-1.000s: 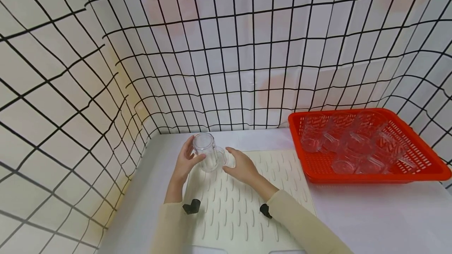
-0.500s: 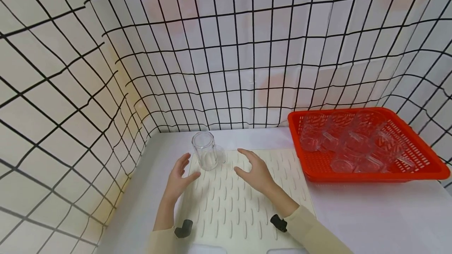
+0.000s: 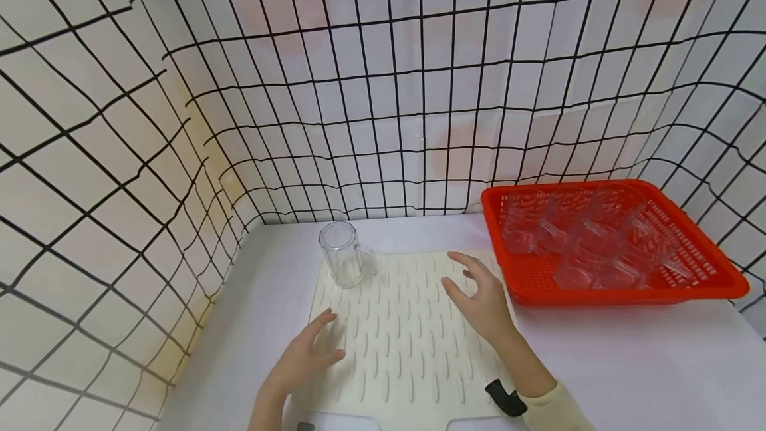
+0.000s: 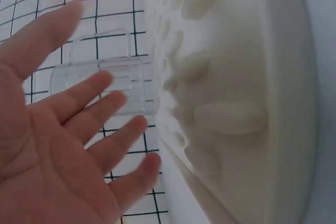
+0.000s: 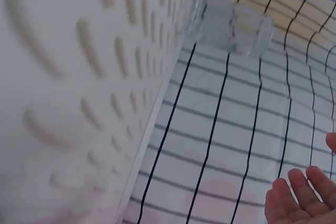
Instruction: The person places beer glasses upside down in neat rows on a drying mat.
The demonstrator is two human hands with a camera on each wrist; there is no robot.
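Head view: clear mug (image 3: 342, 255) upright on far-left corner of ribbed mat (image 3: 407, 338). Left hand (image 3: 305, 358), right hand (image 3: 483, 301) both slack-fingered, empty, hovering over mat, well apart from mug.

Left hand (image 3: 308, 358) and right hand (image 3: 481, 298), both empty, fingers loosely spread.

Your right wrist camera shows the cream ridged rubber mat (image 5: 79, 103) with the clear plastic handled mug (image 5: 233, 22) standing on it. Your right hand's fingertips (image 5: 294, 198) show at the corner, well apart from the mug.
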